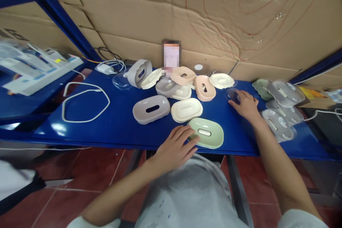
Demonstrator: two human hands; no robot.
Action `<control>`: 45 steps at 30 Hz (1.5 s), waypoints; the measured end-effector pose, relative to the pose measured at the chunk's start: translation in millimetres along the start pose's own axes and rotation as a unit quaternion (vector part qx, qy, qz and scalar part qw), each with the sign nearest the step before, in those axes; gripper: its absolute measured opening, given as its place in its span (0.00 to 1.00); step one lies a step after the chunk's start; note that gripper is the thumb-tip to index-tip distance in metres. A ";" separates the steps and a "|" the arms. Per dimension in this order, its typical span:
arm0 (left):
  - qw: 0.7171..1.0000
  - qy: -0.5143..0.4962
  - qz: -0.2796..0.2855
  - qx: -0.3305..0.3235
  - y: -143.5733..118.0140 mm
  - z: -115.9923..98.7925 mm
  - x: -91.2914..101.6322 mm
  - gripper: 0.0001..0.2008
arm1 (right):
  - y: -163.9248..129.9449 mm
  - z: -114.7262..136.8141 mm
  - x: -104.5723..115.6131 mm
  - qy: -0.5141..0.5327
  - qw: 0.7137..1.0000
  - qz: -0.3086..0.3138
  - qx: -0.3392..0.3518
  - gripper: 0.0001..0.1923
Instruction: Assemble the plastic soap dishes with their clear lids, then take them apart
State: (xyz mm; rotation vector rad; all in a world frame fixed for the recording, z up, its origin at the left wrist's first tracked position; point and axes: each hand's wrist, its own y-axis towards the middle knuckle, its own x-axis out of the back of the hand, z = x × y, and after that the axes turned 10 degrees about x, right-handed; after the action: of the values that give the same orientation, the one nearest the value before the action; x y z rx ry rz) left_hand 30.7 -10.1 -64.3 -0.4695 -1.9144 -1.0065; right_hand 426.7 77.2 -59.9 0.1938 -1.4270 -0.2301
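Observation:
My left hand (177, 146) lies at the left end of a pale green soap dish (213, 137), its fingers stretched out and apart over the rim. That dish sits near the table's front edge, with a slotted insert inside. My right hand (245, 105) reaches farther back, thumb and fingers closed around a clear plastic lid (230, 94), mostly hidden by the hand. Just behind the green dish are a cream soap dish tray (186, 109) and a grey soap dish (144, 114) with an oval slot.
More soap dish parts cluster behind, among them a peach dish (210, 92) and a cream tray (221, 81). A phone (171, 55) leans on the cardboard wall. Stacked grey dishes with clear lids (278, 124) stand at right; a white cable (84, 121) loops at left.

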 end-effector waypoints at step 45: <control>0.956 -0.225 0.038 0.183 -9.3 12.4 0.6 0.28 | -135.2 96.7 35.5 0.005 0.975 -0.101 0.200 0.30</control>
State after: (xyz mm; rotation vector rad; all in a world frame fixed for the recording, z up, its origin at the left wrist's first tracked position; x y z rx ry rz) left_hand 17.6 -5.8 -71.5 -0.5837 -2.4043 -0.4982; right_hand 329.9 -62.1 -49.5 0.6719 -1.4337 -0.1044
